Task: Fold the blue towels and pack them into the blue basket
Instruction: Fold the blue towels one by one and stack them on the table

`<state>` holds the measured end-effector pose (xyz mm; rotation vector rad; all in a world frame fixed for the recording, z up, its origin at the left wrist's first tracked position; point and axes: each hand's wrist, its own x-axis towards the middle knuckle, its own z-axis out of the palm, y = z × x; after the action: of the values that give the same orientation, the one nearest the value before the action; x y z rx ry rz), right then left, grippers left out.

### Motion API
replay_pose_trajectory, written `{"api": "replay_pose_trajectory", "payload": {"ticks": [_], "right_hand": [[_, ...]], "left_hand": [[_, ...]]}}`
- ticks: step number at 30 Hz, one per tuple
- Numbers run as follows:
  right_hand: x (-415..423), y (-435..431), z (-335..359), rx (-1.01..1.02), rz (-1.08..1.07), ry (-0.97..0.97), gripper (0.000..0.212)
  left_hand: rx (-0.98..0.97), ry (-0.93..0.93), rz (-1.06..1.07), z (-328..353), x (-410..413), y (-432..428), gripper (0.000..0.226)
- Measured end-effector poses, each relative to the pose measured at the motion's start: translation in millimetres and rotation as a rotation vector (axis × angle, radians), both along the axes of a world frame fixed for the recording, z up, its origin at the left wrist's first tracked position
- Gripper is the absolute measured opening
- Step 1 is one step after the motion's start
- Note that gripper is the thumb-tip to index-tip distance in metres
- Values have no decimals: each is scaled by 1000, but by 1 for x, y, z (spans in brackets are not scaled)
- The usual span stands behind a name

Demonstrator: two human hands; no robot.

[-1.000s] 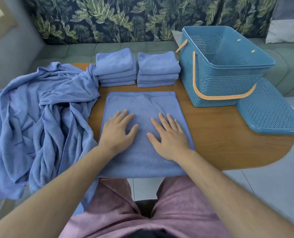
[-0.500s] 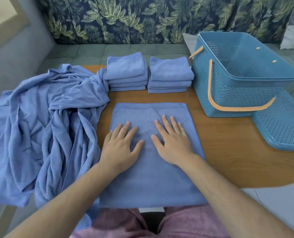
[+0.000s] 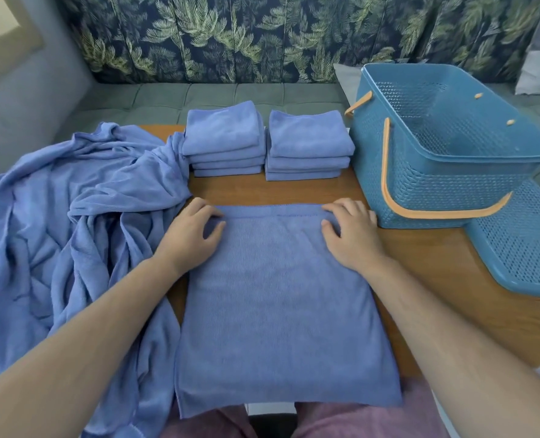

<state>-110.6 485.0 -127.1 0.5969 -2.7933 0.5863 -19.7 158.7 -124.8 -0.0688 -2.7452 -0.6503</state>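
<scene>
A blue towel point(image 3: 281, 311) lies flat on the wooden table in front of me, its near edge hanging over the table's edge. My left hand point(image 3: 189, 235) pinches the towel's far left corner. My right hand point(image 3: 351, 232) pinches the far right corner. Behind the towel stand two stacks of folded blue towels, the left stack point(image 3: 224, 140) and the right stack point(image 3: 306, 147). The blue basket point(image 3: 445, 172) with orange handles stands empty at the right. A heap of unfolded blue towels point(image 3: 73, 222) covers the table's left side.
The basket's blue perforated lid point(image 3: 527, 248) lies on the table's right edge, against the basket. A grey sofa with a leaf-patterned back runs behind the table. Bare wood point(image 3: 436, 279) shows between the flat towel and the lid.
Both hands slid from the towel's middle, where they lay flat, out to its far corners and took hold of them. The camera view moved closer and lower.
</scene>
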Motion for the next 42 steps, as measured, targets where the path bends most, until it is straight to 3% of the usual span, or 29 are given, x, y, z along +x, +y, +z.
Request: {"api": "replay_pose_trajectory", "payload": {"ticks": [3, 8, 13, 20, 25, 34, 38, 42], "right_hand": [[-2, 1, -3, -52, -17, 36, 25], [-3, 5, -3, -168, 96, 78, 5], [-4, 6, -2, -253, 123, 41, 5], [-5, 5, -1, -330, 58, 34, 7], [-3, 5, 2, -347, 19, 41, 7], [-6, 0, -2, -197, -46, -12, 17], [-6, -2, -1, -145, -29, -26, 10], [-4, -7, 4, 32, -69, -4, 15]], "left_hand": [[42, 28, -38, -1, -1, -3, 16], [36, 7, -107, 5, -2, -16, 30], [-42, 14, -115, 3, -1, -28, 36], [-89, 130, -117, 5, -1, -22, 13], [-96, 169, -65, 6, 1, -18, 10], [-37, 74, 41, -1, -2, -19, 12], [-16, 42, 20, 1, -5, -15, 6], [-41, -1, 58, 6, -4, -6, 4]]}}
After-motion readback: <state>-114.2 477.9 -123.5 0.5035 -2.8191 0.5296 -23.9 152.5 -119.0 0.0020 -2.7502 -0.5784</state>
